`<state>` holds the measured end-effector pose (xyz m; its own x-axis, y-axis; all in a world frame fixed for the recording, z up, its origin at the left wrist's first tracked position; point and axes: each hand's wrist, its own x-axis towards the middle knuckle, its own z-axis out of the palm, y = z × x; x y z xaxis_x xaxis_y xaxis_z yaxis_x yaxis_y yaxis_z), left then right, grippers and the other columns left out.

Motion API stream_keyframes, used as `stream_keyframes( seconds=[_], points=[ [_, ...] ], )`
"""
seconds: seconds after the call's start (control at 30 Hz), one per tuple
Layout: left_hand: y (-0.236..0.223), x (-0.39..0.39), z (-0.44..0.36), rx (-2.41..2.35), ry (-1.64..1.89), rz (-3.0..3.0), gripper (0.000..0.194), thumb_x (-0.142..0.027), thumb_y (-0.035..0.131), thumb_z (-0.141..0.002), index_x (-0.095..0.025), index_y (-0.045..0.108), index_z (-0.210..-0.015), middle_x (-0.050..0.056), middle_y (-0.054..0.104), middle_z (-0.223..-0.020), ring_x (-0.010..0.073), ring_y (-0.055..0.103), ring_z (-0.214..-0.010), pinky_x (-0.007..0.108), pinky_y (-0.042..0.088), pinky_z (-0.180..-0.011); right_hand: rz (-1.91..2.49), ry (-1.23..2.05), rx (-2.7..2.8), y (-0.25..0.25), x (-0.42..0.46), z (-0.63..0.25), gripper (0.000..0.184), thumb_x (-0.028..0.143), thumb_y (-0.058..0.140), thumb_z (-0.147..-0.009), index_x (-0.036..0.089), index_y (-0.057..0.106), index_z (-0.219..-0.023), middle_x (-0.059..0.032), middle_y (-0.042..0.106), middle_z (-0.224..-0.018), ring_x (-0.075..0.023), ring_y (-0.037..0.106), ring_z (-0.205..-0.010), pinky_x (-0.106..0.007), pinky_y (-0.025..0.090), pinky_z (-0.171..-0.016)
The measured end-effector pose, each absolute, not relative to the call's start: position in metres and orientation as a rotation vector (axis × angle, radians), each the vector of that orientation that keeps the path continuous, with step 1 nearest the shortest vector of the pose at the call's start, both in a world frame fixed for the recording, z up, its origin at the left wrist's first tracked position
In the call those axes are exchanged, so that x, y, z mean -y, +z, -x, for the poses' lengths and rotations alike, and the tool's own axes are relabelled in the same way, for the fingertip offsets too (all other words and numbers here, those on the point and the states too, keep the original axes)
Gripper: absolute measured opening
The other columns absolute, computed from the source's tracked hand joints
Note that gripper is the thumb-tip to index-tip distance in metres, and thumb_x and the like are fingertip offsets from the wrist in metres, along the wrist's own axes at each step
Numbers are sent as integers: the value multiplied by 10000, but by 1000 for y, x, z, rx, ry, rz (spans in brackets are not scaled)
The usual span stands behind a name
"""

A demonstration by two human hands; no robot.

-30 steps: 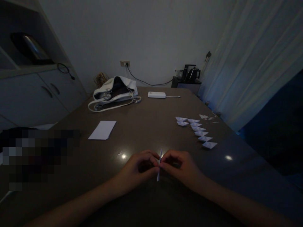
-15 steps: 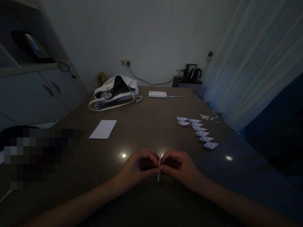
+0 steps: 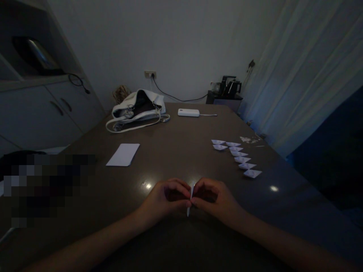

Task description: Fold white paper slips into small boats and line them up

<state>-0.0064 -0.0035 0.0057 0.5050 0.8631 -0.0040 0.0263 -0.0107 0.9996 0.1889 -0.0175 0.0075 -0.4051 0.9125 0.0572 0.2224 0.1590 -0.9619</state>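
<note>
Between my two hands, just above the near part of the table, is a small folded piece of white paper (image 3: 192, 190), seen almost edge-on. My left hand (image 3: 173, 196) pinches it from the left with thumb and fingers. From the other side my right hand (image 3: 211, 196) grips it the same way, so the fingertips of both hands nearly meet. The fingers cover the middle of the paper; only its upper and lower ends show. To the right, several folded paper boats (image 3: 242, 160) stand in a slanting row on the table.
A stack of white paper (image 3: 123, 155) lies left on the brown table (image 3: 176, 151). Farther back are a white handbag (image 3: 138, 107) and a white power bank (image 3: 188, 113) with a short cable. White paper scraps (image 3: 249, 140) lie near the right edge, by the curtain (image 3: 272, 75).
The folded paper has tilted slightly and its ends look a little more spread. Both hands keep their pinch in nearly the same place.
</note>
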Motion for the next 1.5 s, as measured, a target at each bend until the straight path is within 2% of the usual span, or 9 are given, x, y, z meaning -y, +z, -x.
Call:
stream_keyframes(
  seconds=[0.47, 0.73, 0.9, 1.03, 1.2, 1.4, 1.5],
  points=[
    [2, 1, 6, -787, 786, -1382, 136, -213, 763, -680, -136, 705, -776, 69, 648, -989, 190, 635, -892, 361, 521, -831, 1103, 1223, 1788, 9, 18, -187, 111, 249, 651, -784, 166, 596, -834, -28, 651, -802, -146, 637, -737, -279, 524, -692],
    [3, 7, 3, -816, 889, -1564, 109, -162, 711, -730, -133, 661, -822, 65, 615, -959, 184, 621, -900, 346, 522, -830, 1086, 1250, 1746, 4, 18, -187, 84, 171, 596, -788, 187, 523, -827, -3, 622, -794, -136, 623, -750, -258, 512, -682],
    [5, 7, 6, -862, 886, -1699, 150, -127, 674, -752, -153, 672, -899, 76, 610, -1027, 184, 614, -927, 330, 519, -834, 1077, 1433, 1574, 3, 14, -189, 147, 232, 619, -794, 196, 508, -884, -8, 643, -816, -137, 643, -730, -251, 509, -648],
    [6, 7, 8, -936, 891, -1757, 170, -145, 676, -758, -146, 671, -927, 73, 632, -957, 187, 618, -871, 335, 520, -796, 1042, 1555, 1482, 4, 11, -191, 215, 301, 667, -775, 203, 507, -879, 18, 646, -740, -121, 637, -622, -249, 509, -614],
    [9, 7, 8, -1017, 879, -1711, 242, -174, 702, -743, -142, 679, -982, 77, 673, -934, 198, 638, -842, 341, 526, -779, 1018, 1599, 1457, 3, 11, -191, 243, 334, 677, -772, 202, 519, -901, 14, 659, -760, -121, 640, -623, -253, 518, -613],
    [13, 9, 7, -905, 849, -1752, 178, -176, 715, -745, -158, 726, -921, 77, 692, -924, 199, 653, -833, 318, 522, -746, 1064, 1575, 1503, 1, 12, -191, 293, 243, 699, -742, 207, 520, -970, -8, 670, -852, -146, 660, -750, -265, 519, -670],
    [12, 10, 7, -879, 833, -1767, 174, -167, 727, -738, -164, 734, -912, 73, 697, -900, 192, 653, -813, 304, 514, -723, 1075, 1541, 1561, 1, 13, -191, 312, 186, 689, -740, 211, 522, -1003, 13, 640, -817, -137, 641, -750, -253, 504, -666]
  ],
)
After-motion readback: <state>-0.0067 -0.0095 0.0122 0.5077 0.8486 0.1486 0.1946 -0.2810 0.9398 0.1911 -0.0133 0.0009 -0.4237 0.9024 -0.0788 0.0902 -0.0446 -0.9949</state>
